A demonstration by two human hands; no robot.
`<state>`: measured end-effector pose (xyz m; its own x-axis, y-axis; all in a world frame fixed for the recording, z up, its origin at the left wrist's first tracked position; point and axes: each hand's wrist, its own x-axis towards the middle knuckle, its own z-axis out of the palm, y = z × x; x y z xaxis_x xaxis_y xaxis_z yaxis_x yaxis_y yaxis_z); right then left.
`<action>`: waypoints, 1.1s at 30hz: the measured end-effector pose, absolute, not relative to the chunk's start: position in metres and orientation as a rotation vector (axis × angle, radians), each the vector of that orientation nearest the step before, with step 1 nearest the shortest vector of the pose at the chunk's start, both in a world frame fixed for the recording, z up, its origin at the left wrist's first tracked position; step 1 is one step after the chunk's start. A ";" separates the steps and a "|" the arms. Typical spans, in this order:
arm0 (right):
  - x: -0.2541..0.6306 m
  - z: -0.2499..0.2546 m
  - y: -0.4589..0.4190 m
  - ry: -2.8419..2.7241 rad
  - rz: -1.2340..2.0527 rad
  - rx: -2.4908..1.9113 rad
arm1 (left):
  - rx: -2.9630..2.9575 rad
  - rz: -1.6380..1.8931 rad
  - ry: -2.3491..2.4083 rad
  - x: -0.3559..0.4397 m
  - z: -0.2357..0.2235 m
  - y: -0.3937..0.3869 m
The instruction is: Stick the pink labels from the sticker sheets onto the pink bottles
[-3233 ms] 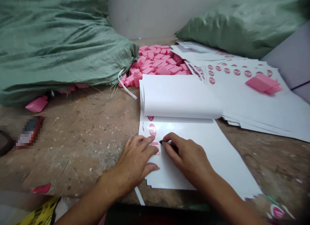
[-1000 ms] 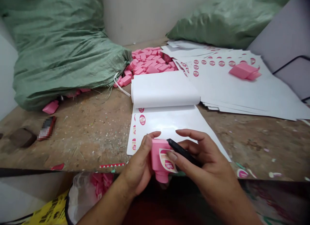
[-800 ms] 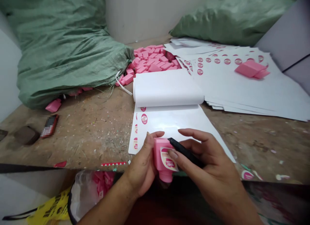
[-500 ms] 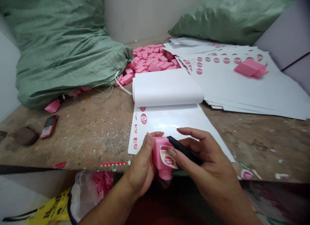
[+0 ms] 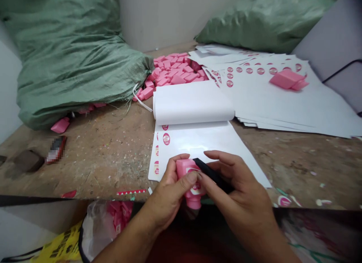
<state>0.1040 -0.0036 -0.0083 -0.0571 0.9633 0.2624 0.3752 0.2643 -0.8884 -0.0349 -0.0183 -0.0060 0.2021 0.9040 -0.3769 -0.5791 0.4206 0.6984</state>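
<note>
While raised, left hand [image 5: 169,197], right hand [image 5: 240,187] around bottle [image 5: 190,176]

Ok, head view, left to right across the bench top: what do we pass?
Dark brown block → pixelated small object → folded-back stack of sticker sheets → spread sticker sheets

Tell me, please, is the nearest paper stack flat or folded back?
Folded back: the upper white sheets roll over, baring a lower label sheet.
</note>
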 end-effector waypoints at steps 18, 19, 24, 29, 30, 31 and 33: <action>0.122 -0.011 0.010 -1.447 0.806 -1.401 | 0.454 0.940 0.918 -0.042 -0.001 -0.022; 0.121 -0.009 0.011 -1.374 0.934 -1.373 | 0.457 0.931 0.930 -0.042 0.000 -0.023; 0.108 -0.003 0.010 -1.353 1.324 -1.263 | 0.502 0.907 0.940 -0.043 0.000 -0.025; 0.106 -0.008 0.013 -1.360 1.325 -1.281 | 0.467 0.926 0.921 -0.048 0.000 -0.026; 0.109 -0.010 0.014 -1.366 1.269 -1.304 | 0.477 0.923 0.943 -0.055 0.001 -0.029; 0.112 -0.011 0.015 -1.375 1.216 -1.324 | 0.507 0.909 0.984 -0.065 0.003 -0.032; 0.120 -0.014 0.017 -1.427 1.139 -1.357 | 0.629 0.818 1.125 -0.094 0.010 -0.045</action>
